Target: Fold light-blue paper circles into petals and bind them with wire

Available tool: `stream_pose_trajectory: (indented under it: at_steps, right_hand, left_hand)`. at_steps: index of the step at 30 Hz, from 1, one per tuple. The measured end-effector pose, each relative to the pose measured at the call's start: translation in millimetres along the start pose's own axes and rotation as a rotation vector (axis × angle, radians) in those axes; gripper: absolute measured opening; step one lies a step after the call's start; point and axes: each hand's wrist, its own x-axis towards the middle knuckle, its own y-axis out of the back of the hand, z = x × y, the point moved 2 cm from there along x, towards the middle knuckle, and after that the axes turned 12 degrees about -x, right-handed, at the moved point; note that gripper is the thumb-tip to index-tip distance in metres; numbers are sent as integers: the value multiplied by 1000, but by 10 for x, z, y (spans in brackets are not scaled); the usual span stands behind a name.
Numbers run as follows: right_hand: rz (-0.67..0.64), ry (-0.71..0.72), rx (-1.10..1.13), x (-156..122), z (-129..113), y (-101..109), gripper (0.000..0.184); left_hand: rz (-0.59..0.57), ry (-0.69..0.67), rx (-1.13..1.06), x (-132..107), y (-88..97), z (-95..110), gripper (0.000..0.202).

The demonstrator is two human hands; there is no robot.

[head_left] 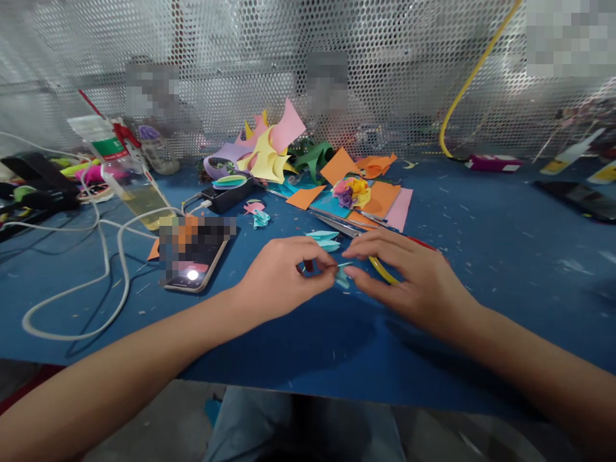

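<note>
Your left hand (276, 277) had its fingers closed on the small light-blue paper piece (342, 277) above the worktop (289, 359); your right hand (423, 273) had parted fingers beside it, contact unclear. Paper looked light, flimsy, easily creased; gentle edge pinch probably suited.

Pale turquoise on the paper piece (342, 276), and the same shade on the slips (327, 245)! Blue runs across the table (298, 353), flecked with white specks. Silver for the mesh (385, 90), dotted all over with dark holes. Look at the flower (353, 192): purple, pink and yellow at once! Lilac scrap (222, 157), pale yellow scrap (264, 160), pink scrap (289, 126), dark green scrap (316, 159), and there's orange on the card (341, 165). Yellow on the handle (384, 272), yellow on the hose (442, 133), white on the cable (72, 337), magenta on the box (493, 163), faded blue on the jeans (253, 417)!
</note>
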Motion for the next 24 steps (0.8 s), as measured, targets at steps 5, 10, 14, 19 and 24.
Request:
stream_pose_trajectory:
  at_steps: [5, 10, 14, 19, 24]
  right_hand:
    - [1, -86, 226, 2, 3, -8, 9]
    - [115, 39, 195, -12, -21, 0, 6]
    - [115, 59, 221, -17, -27, 25, 8]
    - [89, 46, 244, -8, -39, 38, 7]
    - [64, -99, 279, 10, 0, 9, 4]
  left_hand:
    - [102, -229, 139, -26, -8, 46, 10]
    - [173, -407, 168, -38, -26, 63, 8]
    - [148, -450, 159, -40, -43, 80, 10]
    - [131, -399, 63, -32, -46, 99, 11]
    - [150, -205, -141, -12, 12, 58, 5]
